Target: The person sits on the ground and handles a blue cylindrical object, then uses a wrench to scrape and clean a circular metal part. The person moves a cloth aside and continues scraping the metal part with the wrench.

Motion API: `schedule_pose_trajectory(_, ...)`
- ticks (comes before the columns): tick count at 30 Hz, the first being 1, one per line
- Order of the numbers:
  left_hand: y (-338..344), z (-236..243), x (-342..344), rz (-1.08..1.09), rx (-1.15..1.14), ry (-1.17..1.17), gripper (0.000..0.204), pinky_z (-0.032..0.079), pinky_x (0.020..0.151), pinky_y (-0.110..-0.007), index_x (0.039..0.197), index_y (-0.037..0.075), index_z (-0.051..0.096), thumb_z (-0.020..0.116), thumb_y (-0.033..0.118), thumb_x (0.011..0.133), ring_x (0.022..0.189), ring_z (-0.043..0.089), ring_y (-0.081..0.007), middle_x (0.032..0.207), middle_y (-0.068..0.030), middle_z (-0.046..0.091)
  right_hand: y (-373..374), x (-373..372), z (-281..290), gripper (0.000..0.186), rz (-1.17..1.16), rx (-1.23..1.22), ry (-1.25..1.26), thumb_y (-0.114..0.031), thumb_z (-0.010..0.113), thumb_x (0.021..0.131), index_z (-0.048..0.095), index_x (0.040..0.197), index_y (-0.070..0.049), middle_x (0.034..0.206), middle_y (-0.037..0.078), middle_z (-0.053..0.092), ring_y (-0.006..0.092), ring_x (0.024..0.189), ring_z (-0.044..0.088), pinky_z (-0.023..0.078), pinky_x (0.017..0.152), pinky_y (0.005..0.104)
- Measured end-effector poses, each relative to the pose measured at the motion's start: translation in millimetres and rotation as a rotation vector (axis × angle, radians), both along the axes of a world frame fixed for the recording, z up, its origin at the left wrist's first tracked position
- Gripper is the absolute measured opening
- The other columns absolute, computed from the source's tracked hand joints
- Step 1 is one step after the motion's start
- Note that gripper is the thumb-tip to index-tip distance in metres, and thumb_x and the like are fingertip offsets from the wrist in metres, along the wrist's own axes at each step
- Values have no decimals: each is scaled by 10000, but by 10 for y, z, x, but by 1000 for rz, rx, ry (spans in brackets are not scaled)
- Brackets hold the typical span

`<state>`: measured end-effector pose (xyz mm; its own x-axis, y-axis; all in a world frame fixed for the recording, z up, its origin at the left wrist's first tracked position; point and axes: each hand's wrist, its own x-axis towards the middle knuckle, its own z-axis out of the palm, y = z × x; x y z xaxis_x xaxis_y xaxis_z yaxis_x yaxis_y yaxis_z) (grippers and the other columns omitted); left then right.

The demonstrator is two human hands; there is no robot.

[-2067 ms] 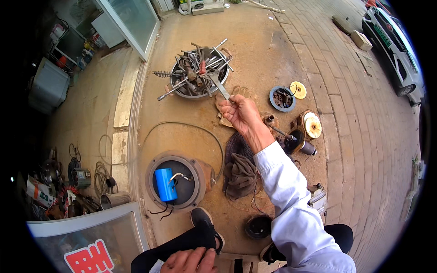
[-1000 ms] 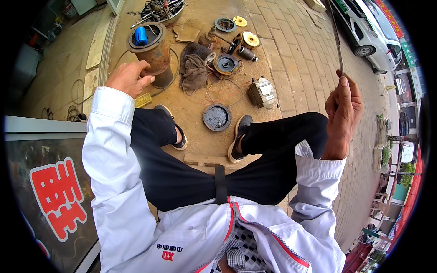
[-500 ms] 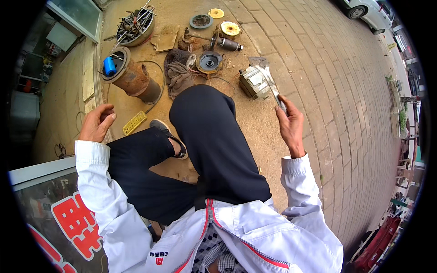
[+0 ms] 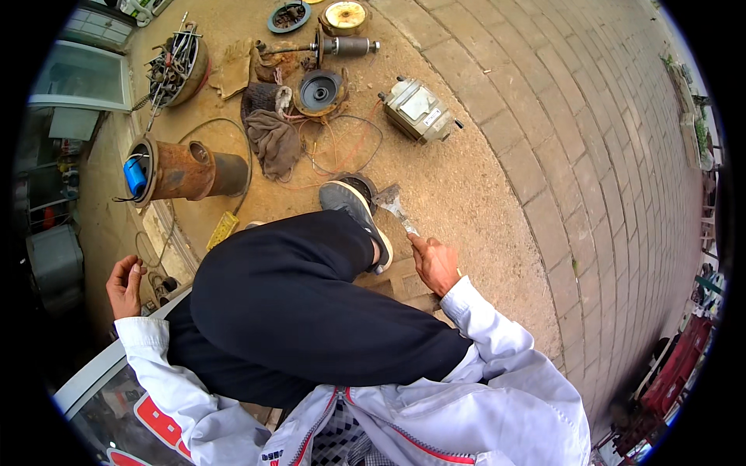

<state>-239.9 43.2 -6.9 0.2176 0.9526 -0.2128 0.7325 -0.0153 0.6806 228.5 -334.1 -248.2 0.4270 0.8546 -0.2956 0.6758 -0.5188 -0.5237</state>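
My right hand (image 4: 437, 264) grips a scraper (image 4: 396, 210) with a wide, worn metal blade. The blade reaches the edge of a dark round metal part (image 4: 364, 185) on the ground; whether it touches is hard to tell. Against that same part rests my grey shoe (image 4: 347, 199), hiding some of it. Off to the left, my left hand (image 4: 125, 287) hovers beyond my knee, fingers curled in toward the thumb, nothing visible in it. A boxy grey-green metal unit (image 4: 418, 111) sits ahead of the scraper.
A rusty pipe-shaped housing (image 4: 194, 167) lies at left with a blue cylinder (image 4: 135, 177). Beyond are a tool-filled basin (image 4: 194, 74), a brown rag (image 4: 272, 144), a round flanged part (image 4: 320, 93), a rotor with shaft (image 4: 346, 48) and loose wires. A yellow power strip (image 4: 223, 230) lies near my leg.
My right hand brought the scraper from beside the boxy unit back toward my shoe. My knee swung left, uncovering the shoe and dark round part. My left hand moved lower, its fingers closer together.
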Motion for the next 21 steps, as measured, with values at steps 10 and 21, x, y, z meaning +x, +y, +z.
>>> schedule_pose_trajectory(10, 31, -34, 82, -48, -32, 83, 269, 494, 870, -288, 1152, -58, 644, 644, 150, 981, 920, 630, -137, 1029, -68, 682, 510, -68, 19, 369, 64, -94, -51, -128, 548, 920, 646, 1276, -107, 781, 242, 647, 404, 623, 650, 512, 546, 494)
schedule_pose_trajectory(21, 24, -67, 53, -61, -38, 76, 233, 492, 876, -281, 1140, -51, 640, 626, 120, 982, 923, 621, -133, 1023, -64, 674, 346, -107, -246, 412, 68, -97, -84, -143, 564, 929, 611, 1337, -174, 797, 215, 630, 394, 625, 646, 502, 550, 502)
